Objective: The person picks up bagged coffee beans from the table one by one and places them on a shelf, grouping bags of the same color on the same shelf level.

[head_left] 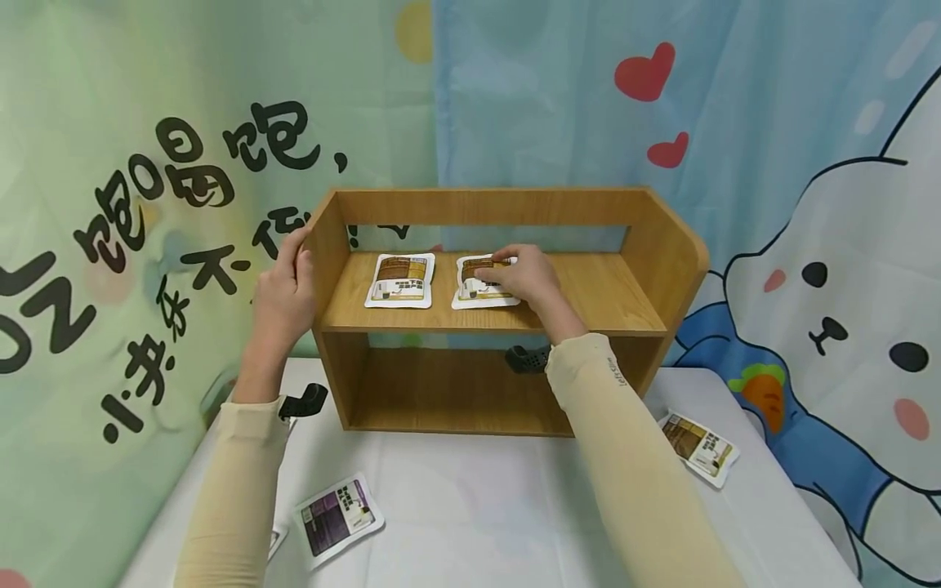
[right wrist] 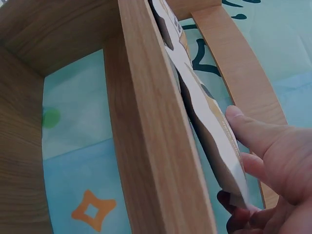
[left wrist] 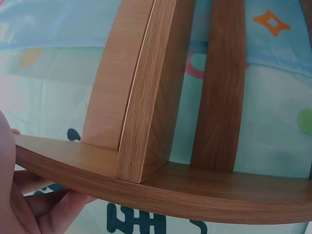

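A two-tier wooden shelf (head_left: 488, 206) stands on the table. My left hand (head_left: 283, 298) grips the upper front edge of its left side panel (left wrist: 73, 163), with several fingers on the outer face. On the upper board, my right hand (head_left: 531, 280) pinches the right edge of a white and brown pouch (head_left: 470, 292). In the right wrist view, the thumb lies over this pouch (right wrist: 214, 131) and fingers are beneath its edge. A second brown-labelled pouch (head_left: 400, 282) lies flat on the same board to the left.
A purple-labelled pouch (head_left: 338, 520) lies on the white table (head_left: 470, 506) at front left, partly over another pouch mostly hidden by the left sleeve. One more brown pouch (head_left: 702, 447) lies right of the shelf. Printed curtains (head_left: 529, 98) hang behind.
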### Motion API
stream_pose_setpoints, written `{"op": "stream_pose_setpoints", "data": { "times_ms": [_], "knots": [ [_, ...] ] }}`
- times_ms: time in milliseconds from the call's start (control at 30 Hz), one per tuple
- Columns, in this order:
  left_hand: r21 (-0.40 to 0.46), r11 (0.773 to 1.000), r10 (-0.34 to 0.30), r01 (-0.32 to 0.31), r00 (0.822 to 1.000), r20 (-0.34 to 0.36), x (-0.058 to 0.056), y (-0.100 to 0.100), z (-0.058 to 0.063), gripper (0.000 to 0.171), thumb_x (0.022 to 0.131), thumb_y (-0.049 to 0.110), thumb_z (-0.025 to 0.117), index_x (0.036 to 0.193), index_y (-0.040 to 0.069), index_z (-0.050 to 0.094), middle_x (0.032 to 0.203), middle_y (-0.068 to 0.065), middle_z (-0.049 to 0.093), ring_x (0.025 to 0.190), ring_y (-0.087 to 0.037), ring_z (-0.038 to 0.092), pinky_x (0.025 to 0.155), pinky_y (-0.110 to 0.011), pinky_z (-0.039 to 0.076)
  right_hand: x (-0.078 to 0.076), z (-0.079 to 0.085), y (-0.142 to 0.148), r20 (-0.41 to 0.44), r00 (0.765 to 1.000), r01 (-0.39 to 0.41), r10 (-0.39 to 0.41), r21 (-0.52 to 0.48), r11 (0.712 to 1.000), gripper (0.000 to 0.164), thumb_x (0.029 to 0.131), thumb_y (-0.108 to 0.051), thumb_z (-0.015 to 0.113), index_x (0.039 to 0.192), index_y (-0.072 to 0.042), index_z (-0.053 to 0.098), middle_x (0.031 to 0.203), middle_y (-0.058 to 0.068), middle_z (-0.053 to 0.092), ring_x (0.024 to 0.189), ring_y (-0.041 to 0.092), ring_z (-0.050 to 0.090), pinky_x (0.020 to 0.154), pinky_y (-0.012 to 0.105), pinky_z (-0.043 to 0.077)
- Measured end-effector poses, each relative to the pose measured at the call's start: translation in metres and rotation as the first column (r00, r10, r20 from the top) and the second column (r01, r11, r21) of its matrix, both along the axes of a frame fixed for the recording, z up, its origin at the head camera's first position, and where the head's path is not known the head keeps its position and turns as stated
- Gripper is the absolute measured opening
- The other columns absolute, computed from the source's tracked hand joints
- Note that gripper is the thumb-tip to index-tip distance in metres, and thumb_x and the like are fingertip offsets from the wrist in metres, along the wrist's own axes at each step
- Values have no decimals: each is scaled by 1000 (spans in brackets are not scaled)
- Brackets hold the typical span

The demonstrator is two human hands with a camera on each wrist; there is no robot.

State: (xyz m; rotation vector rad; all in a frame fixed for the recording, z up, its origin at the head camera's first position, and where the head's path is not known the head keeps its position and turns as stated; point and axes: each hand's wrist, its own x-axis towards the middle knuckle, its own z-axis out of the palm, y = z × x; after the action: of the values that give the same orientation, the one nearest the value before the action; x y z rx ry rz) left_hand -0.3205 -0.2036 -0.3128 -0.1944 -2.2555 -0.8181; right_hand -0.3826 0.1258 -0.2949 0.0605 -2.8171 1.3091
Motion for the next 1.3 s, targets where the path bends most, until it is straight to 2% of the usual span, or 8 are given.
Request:
{"op": "stream_pose_setpoints", "data": {
  "times_ms": [133, 233, 433, 533, 667, 767, 1033, 1300],
  "knots": [
    [3, 1000, 6, -6, 1000, -4, -1, 0, 0, 42, 106, 34, 31, 144, 20, 43, 73, -16, 52, 65, -34, 55, 54, -42, 39, -1, -1, 0, 11, 1000, 29, -29, 11, 1000, 52, 84, -41, 75, 126, -15, 63, 125, 10, 56, 76, 22, 48, 68, 36, 42],
    [1, 1000, 11, -11, 1000, -11, -2, 0, 0, 42, 106, 34, 31, 144, 20, 43, 77, -18, 55, 66, -34, 56, 55, -42, 40, -1, -1, 0, 14, 999, 46, -46, 20, 999, 51, 83, -42, 76, 126, -16, 64, 121, 9, 58, 69, 20, 46, 64, 34, 40],
    [15, 1000, -1, 1, 999, -33, -2, 1, 1, 41, 106, 31, 32, 143, 17, 45, 71, -16, 50, 63, -34, 53, 53, -40, 36, 1, -2, 3, -45, 997, 55, -54, 7, 998, 52, 81, -42, 78, 123, -14, 66, 126, 9, 58, 83, 22, 50, 67, 33, 41],
    [19, 1000, -4, 4, 1000, -24, -1, 2, 1, 41, 106, 30, 33, 143, 17, 45, 80, -19, 57, 66, -34, 55, 54, -41, 38, 4, -3, 5, -63, 997, 53, -54, -20, 998, 55, 81, -44, 77, 125, -14, 65, 120, 10, 60, 82, 24, 53, 69, 35, 44],
    [19, 1000, -6, 6, 1000, -29, -1, 3, 1, 41, 106, 30, 33, 143, 17, 45, 82, -21, 59, 65, -34, 55, 54, -40, 38, 12, -2, 11, -115, 992, 51, -56, -44, 998, 56, 85, -46, 72, 128, -12, 62, 127, 13, 56, 106, 28, 55, 84, 43, 46],
    [19, 1000, -1, 2, 999, -39, -1, 3, 0, 41, 106, 30, 33, 142, 16, 45, 69, -17, 51, 58, -32, 50, 50, -39, 35, 23, 2, 17, -147, 988, 44, -54, -67, 997, 51, 87, -44, 71, 126, -11, 63, 130, 14, 55, 116, 31, 50, 89, 47, 44],
    [21, 1000, 22, -21, 999, -41, 2, 4, 0, 40, 106, 29, 33, 142, 17, 45, 75, -21, 55, 63, -35, 53, 52, -41, 35, 72, 4, 42, -130, 990, -73, 53, -154, 985, 39, 88, -27, 73, 119, -4, 66, 110, 14, 61, 84, 28, 56, 62, 36, 49],
    [6, 1000, 16, -16, 999, -36, 4, 4, 2, 41, 106, 30, 32, 143, 17, 44, 65, -14, 45, 57, -33, 48, 49, -39, 32, 116, -21, 68, -129, 981, -161, 144, -129, 978, 31, 88, -21, 74, 113, -4, 68, 95, 11, 63, 85, 26, 54, 66, 34, 47]
  ]
}}
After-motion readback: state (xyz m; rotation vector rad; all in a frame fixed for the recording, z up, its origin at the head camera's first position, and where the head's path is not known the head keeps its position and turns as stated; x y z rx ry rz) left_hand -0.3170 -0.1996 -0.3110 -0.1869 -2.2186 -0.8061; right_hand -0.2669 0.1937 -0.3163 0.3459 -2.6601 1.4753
